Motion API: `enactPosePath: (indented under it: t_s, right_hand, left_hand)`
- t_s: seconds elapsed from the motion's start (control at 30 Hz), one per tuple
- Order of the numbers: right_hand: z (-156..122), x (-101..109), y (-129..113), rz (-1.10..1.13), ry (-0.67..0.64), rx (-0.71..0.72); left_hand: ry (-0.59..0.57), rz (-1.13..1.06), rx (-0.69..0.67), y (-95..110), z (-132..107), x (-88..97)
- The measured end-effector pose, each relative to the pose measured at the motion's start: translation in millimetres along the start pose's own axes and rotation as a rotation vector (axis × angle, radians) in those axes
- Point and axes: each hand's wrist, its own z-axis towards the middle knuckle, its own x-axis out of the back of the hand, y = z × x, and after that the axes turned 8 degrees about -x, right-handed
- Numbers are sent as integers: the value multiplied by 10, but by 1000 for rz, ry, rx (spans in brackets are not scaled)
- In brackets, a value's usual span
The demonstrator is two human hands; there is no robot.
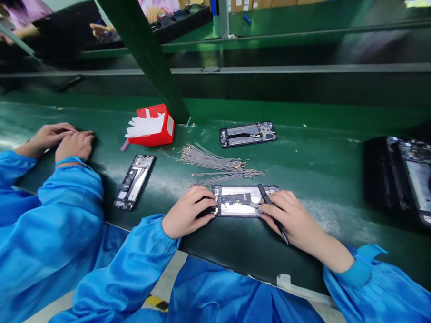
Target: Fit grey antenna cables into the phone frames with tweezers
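Note:
An opened phone [231, 210] lies lengthwise on the green bench in front of me, its black inner parts and silvery frame showing. My left hand [192, 211] grips its left end, thumb below and fingers above. Across its right end, my right hand [288, 213] holds slim black tweezers [265, 194] slantwise; the fingers cover their middle, and the fingertips are close to the phone. Just beyond the phone is a loose bundle of thin grey cables [212, 157] with small gold-coloured ends. Several more cables [225, 174] lie nearer, almost touching the phone's top edge.
A second opened phone [248, 134] lies farther back, a third [134, 182] to the left. A red bin [155, 137] holds white strips. Stacked phone bodies [423, 180] stand at right. A co-worker's hands [64, 140] rest at left. A green post [145, 49] rises behind the bin.

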Motion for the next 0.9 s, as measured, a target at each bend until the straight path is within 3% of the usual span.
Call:
enactPosePath:
  t_s: [0.27,0.5,0.67,0.77,0.9]
  right_hand:
    - [-19,-43,-5,-65,-85,69]
    - [26,-71,-66,31,-80,49]
    - [3,93,-41,309,-4,-91]
    - [-112,261,22,387,109,-254]
    - [-264,346,53,356,93,-396]
  left_hand:
    - [61,34,79,-77,-235,29]
    - [12,50,-26,-45,22,49]
    - [-104,41,-123,115,196,-106]
    - [-88,33,-136,142,192,-167]
    - [-34,-9,-112,107,172,-172]
